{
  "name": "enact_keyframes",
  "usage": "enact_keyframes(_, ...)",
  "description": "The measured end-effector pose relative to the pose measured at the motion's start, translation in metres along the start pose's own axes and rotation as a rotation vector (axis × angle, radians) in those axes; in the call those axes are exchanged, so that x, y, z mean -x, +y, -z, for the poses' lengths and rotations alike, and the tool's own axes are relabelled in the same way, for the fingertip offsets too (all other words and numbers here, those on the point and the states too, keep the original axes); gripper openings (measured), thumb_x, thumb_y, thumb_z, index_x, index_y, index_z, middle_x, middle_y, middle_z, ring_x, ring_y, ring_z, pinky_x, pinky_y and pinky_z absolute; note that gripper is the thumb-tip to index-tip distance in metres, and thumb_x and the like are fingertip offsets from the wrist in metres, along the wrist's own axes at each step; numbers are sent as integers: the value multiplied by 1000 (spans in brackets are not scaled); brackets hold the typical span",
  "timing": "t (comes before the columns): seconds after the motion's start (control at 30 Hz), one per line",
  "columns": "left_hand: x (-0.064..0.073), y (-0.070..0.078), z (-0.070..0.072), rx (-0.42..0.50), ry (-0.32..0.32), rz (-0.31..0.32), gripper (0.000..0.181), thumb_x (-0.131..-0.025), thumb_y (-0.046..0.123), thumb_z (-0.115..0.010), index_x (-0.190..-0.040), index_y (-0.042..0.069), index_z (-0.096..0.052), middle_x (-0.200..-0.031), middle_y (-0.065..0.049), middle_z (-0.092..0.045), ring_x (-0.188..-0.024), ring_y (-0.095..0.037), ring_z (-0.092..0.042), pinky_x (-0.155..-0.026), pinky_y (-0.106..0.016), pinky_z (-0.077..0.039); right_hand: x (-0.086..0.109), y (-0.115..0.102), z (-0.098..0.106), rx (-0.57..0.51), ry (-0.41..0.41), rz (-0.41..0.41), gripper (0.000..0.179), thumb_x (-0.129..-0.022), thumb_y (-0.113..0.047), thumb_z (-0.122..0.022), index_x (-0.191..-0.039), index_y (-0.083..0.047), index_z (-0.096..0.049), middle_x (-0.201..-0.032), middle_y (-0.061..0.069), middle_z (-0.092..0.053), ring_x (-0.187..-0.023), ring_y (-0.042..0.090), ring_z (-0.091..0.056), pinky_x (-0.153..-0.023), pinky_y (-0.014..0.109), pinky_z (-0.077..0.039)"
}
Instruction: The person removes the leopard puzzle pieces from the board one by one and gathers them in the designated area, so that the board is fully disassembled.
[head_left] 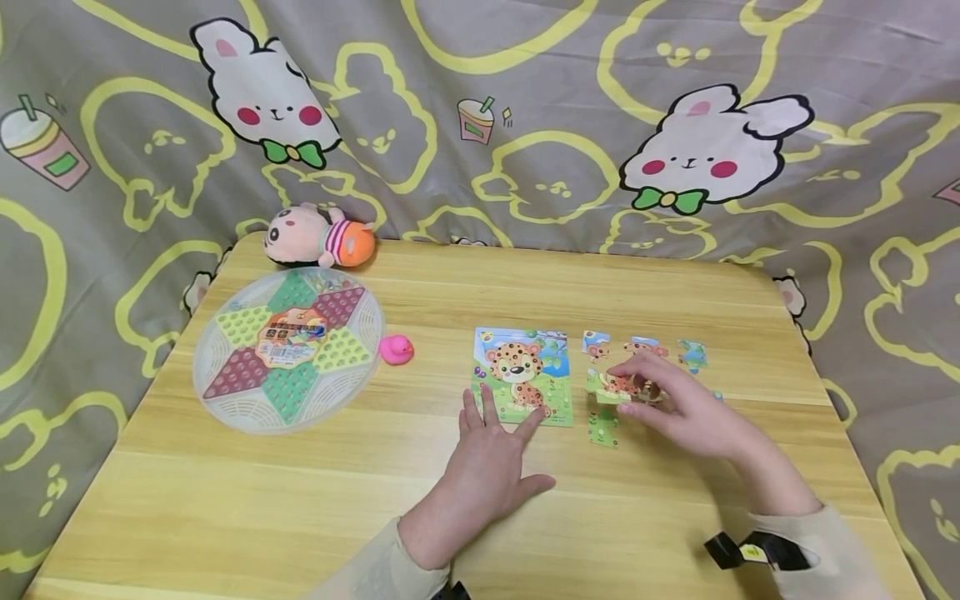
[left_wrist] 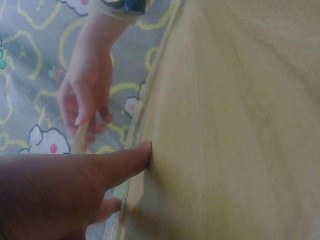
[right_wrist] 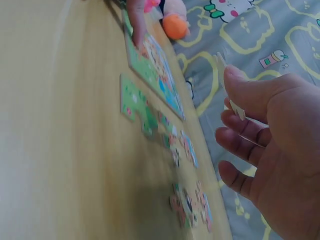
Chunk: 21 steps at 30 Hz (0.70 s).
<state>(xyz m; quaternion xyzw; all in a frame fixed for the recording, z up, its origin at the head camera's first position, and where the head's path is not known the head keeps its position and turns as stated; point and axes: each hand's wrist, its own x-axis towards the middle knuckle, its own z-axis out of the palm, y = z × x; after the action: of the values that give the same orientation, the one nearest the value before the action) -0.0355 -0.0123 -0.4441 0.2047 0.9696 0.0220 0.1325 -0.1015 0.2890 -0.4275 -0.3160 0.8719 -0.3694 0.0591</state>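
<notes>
A square leopard puzzle board (head_left: 557,350) lies on the wooden table. My left hand (head_left: 480,479) rests with spread fingers on its lower edge; the left wrist view shows its thumb (left_wrist: 132,162) on the tabletop. Over the loose pieces, my right hand (head_left: 697,415) pinches a puzzle piece (head_left: 617,395) between thumb and fingers. In the right wrist view that piece (right_wrist: 221,75) is raised above the table, seen nearly edge-on. Below it lies a green puzzle piece (head_left: 602,429). Other loose pieces, such as a blue-green one (head_left: 693,354), lie around the right hand, which partly covers some.
A round Chinese checkers board (head_left: 217,367) lies at the table's left. Beside it sits a small pink rubber duck (head_left: 396,349). Behind the board a plush doll (head_left: 318,237) lies on its side. A patterned curtain (head_left: 540,225) hangs along the table's back edge.
</notes>
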Motion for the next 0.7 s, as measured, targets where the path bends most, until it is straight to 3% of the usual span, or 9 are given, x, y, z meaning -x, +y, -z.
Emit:
enact_keyframes(0.07,0,0,0,-4,3,0,93,-91,83,-55,-168,37,-32,-152,-47,-34,-143,-68,-27,-115,-65,-38,7,1,2,9,1,-19,42,-99,-9,-76,-139,-11,-63,-132,1,-62,-131,31,-53,-99,28,-49)
enact_keyframes(0.13,0,0,0,-4,8,1,93,-91,83,-55,-167,37,-32,-152,-48,-34,-142,-69,-27,-115,-65,-38,15,2,4,24,7,-42,43,-99,-10,-76,-139,-12,-63,-136,3,-61,-143,43,-43,-114,24,-36)
enact_keyframes(0.2,1,0,1,0,13,2,92,-91,83,-55,-167,37,-33,-151,-48,-34,-142,-69,-27,-114,-64,-39,21,4,6,44,17,-54,43,-99,-9,-76,-140,-13,-63,-137,2,-61,-145,45,-41,-118,21,-30)
enact_keyframes(0.23,1,0,0,4,15,2,92,-90,83,-55,-167,37,-33,-151,-49,-34,-141,-70,-27,-114,-64,-39,24,5,7,57,21,-58,44,-98,-9,-76,-140,-13,-63,-137,0,-61,-142,40,-46,-119,20,-28)
enact_keyframes(0.37,2,1,1,15,21,3,92,-90,82,-56,-167,36,-34,-151,-49,-33,-141,-70,-27,-114,-64,-40,35,11,8,106,46,-39,47,-95,-6,-79,-139,-10,-64,-131,-1,-62,-120,16,-58,-105,14,-39)
enact_keyframes(0.7,1,0,1,45,21,2,92,-90,81,-59,-167,36,-34,-151,-50,-32,-142,-71,-25,-114,-65,-39,65,23,1,130,49,-29,48,-89,-8,-87,-133,-17,-70,-123,-8,-64,-112,10,-61,-102,8,-38)
